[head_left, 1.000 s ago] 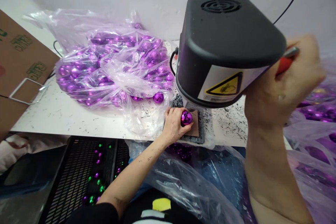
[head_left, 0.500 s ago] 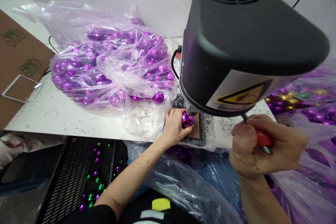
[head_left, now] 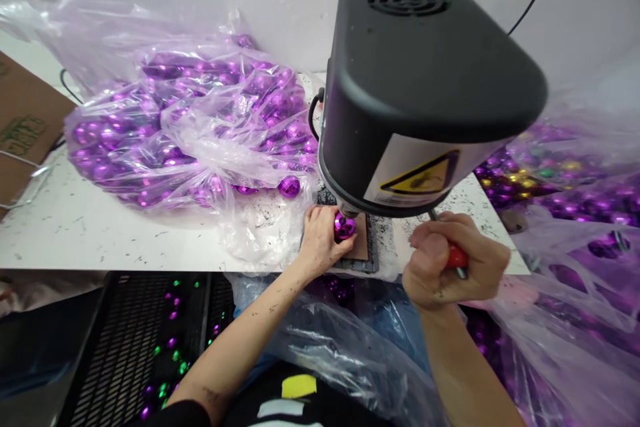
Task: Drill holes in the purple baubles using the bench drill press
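Note:
My left hand [head_left: 323,237] is closed round a shiny purple faceted ball [head_left: 345,227], holding it under the bit of a black drill press [head_left: 420,93]. The bit's tip meets the top of the ball; whether it has gone in I cannot tell. A brown pad [head_left: 361,247] on the press base lies under the ball. To the right, my right hand [head_left: 455,260] is wrapped round the red grip [head_left: 457,256] of the press lever. Part of that grip is hidden by my fingers.
A clear bag of purple balls [head_left: 195,127] fills the white table [head_left: 150,233] on the left, beside a cardboard box [head_left: 25,120]. One loose ball [head_left: 289,187] lies near the bag. More bagged balls [head_left: 575,193] are at right. A black mesh crate [head_left: 120,347] stands below.
The whole view has shifted, so the press and both hands appear farther left. My left hand still holds the ball under the bit, and my right hand still grips the lever.

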Available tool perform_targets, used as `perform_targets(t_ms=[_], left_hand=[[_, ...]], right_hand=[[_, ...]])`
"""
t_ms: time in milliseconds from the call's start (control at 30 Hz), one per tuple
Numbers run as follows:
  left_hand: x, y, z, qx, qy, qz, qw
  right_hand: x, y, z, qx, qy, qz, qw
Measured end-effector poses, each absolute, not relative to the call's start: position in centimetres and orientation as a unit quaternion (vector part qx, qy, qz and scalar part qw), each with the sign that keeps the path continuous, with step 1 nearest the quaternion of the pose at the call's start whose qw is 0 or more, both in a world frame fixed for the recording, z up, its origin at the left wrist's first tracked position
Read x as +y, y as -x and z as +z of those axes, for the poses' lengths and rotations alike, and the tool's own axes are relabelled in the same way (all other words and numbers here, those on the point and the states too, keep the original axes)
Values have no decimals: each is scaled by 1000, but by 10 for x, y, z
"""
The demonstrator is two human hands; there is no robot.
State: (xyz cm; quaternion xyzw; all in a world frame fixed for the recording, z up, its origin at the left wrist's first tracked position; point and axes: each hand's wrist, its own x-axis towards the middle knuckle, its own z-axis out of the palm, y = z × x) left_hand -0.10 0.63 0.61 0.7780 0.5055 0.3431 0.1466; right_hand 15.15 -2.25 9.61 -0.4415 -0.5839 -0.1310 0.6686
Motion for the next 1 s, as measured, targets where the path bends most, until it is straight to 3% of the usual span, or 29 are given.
perform_targets(t_ms=[667,767,1000], left_hand=[[7,1,7,512,-783,328,134],[7,0,6,513,-783,327,127],[7,4,7,521,-774,333,138]], right_hand=[[-18,-148,59,-597,431,-108,668],[-21,-148,77,-593,430,-118,670],[-5,-152,170,-579,483,-115,647]])
